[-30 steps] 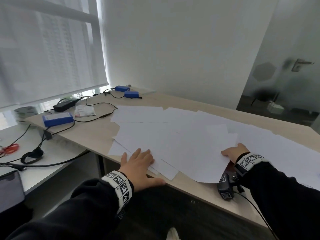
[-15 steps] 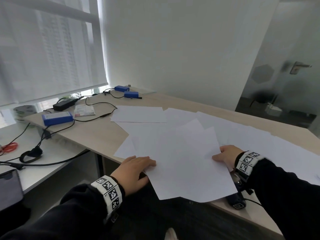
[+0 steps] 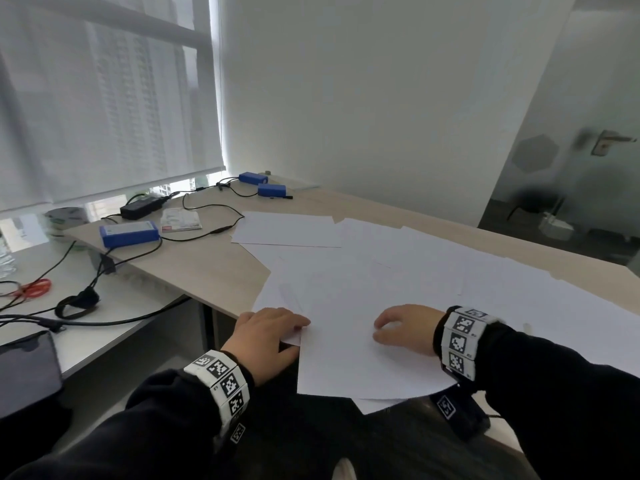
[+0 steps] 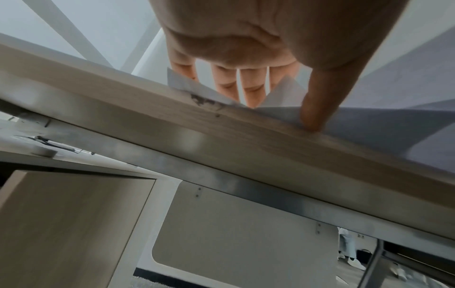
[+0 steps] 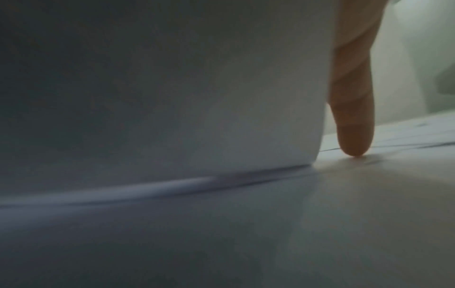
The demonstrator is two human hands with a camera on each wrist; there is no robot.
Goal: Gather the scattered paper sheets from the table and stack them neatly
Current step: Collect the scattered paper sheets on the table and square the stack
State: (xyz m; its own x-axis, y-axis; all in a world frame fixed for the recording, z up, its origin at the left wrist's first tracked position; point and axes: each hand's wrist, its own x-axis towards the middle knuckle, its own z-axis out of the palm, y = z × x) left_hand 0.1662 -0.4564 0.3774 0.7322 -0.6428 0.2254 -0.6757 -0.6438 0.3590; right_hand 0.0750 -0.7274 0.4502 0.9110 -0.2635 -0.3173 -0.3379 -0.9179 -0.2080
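Note:
Many white paper sheets [image 3: 519,289] lie overlapping across the wooden table [image 3: 207,271]; one sheet [image 3: 287,230] sits apart at the back left. A gathered bundle [image 3: 363,362] overhangs the table's front edge. My left hand [image 3: 270,330] rests on the bundle's left edge. In the left wrist view its fingers [image 4: 251,91] reach down behind raised paper corners, and the thumb [image 4: 315,109] touches paper at the table's edge. My right hand [image 3: 398,327] sits on top of the bundle with arched fingers, fingertips on the top sheet. In the right wrist view, one finger [image 5: 354,117] touches paper beside a curled sheet [image 5: 172,97].
At the back left of the table are blue boxes [image 3: 129,233] [image 3: 272,189], a black power adapter [image 3: 142,206], a small card [image 3: 180,220] and cables. A lower white side desk [image 3: 104,323] with more cables stands left. A glass door [image 3: 588,168] is at the right.
Both hands drew sheets toward the front edge and came closer together. My right hand moved left from the bundle's right edge onto its top. The raised sheets now lie flatter.

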